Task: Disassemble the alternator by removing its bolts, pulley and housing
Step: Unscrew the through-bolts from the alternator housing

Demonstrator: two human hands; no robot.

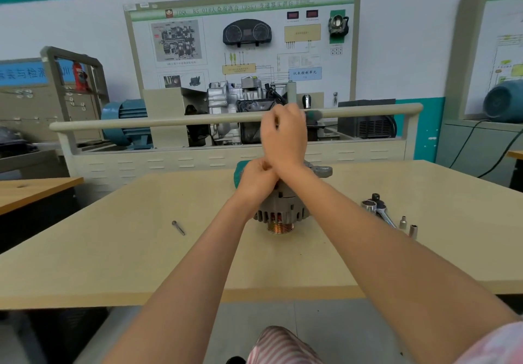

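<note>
Matt cast-metal alternator [283,208], coppery pulley [280,227]

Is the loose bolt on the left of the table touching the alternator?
Apart. The head view shows the bolt lying alone on the table, with bare tabletop between it and the alternator.

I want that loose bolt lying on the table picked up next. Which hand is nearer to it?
Left. The left hand rests on the alternator, right of and beyond the bolt. The right hand is raised above the alternator, farther off.
</note>
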